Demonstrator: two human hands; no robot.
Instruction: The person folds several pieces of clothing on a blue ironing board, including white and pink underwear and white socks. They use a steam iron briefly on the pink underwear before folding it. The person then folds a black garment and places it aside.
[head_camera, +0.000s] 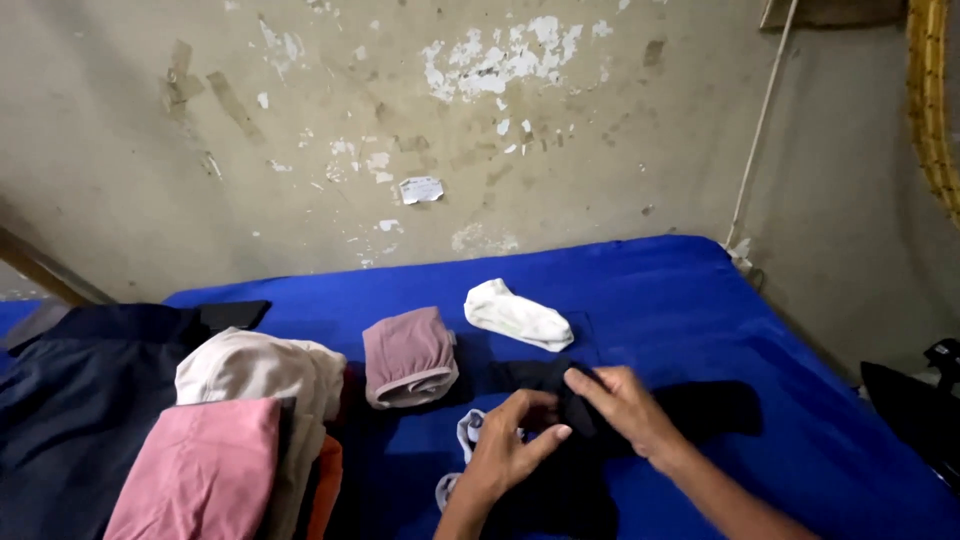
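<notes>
A stained, flaking wall stands behind a bed covered with a blue sheet, and a thin white cord runs down the wall to the sheet's far right corner. No box, basket or bag shows on the sheet; the clothes lie loose on it.

The landmark here is the black garment, which lies on the sheet near the front edge, a little right of the middle. Both hands work on it. The left hand rests on its left part with fingers curled and the thumb pinching the dark cloth. The right hand lies on its upper middle, fingertips closed on a fold of the same cloth.

Just behind the black garment lies a white sock. To its left and slightly behind sits a folded mauve garment. A bit of pale cloth peeks out at its left edge, under the left wrist. Well to the left is a heap of clothes: a cream piece, a pink piece, an orange edge, and farther left a dark navy garment.
</notes>
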